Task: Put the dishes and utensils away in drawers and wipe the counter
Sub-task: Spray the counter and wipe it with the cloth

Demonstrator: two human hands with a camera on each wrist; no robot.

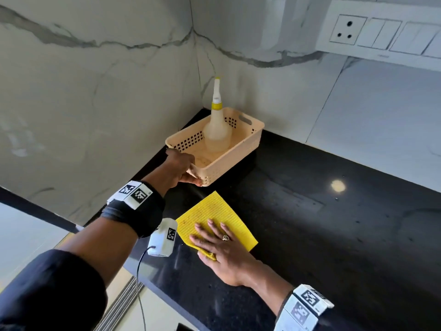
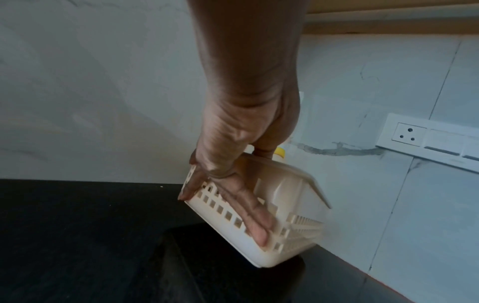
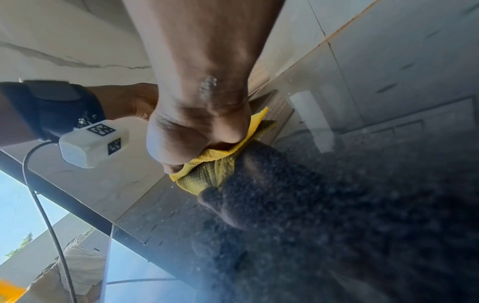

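Note:
A peach plastic basket (image 1: 238, 149) stands in the back corner of the black counter (image 1: 334, 235), with a pale spray bottle (image 1: 217, 132) upright inside it. My left hand (image 1: 183, 168) grips the basket's near end, thumb on the outer wall and fingers over the rim. In the left wrist view the basket (image 2: 285, 205) looks tilted under my left hand (image 2: 233, 184), and only the bottle's yellow collar (image 2: 279, 152) shows. A yellow ribbed cloth (image 1: 214, 211) lies flat in front of the basket. My right hand (image 1: 219, 242) presses on it with straight, spread fingers. The right wrist view shows the cloth (image 3: 210, 172) bunched under my palm.
Marble walls meet in a corner right behind the basket. A white socket and switch panel (image 1: 381, 32) hangs on the right wall. The counter's front edge (image 1: 152, 285) runs past my left forearm, with a cable (image 1: 139, 295) hanging there. Bare counter stretches to the right.

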